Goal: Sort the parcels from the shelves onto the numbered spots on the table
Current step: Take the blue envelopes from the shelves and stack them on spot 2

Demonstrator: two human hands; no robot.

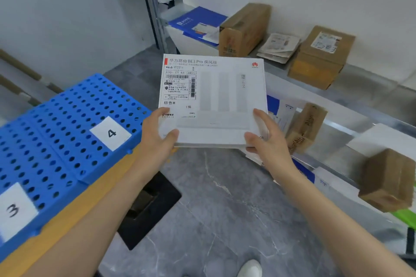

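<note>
Head camera view, looking down past two bare forearms: a flat white router box [213,101] with a shipping label [180,84] on its top face is held level in the air, over the grey floor [213,198] between the shelves and the table. The left hand [157,139] grips the box's near left corner and the right hand [267,141] the near right corner, each with thumb on top and fingers curled underneath, closed firmly on it. The box's far edge points away from the person toward the metal shelves [315,101], where brown cartons and flat envelopes lie. What matters for the coming move is direction: the blue perforated table surface [67,141] lies to the left of the box, and the white card marked 4 [110,133] sits just beside the left hand, nearer than the card marked 3 [15,211]. The left hand would probably lead any swing toward the table.
</note>
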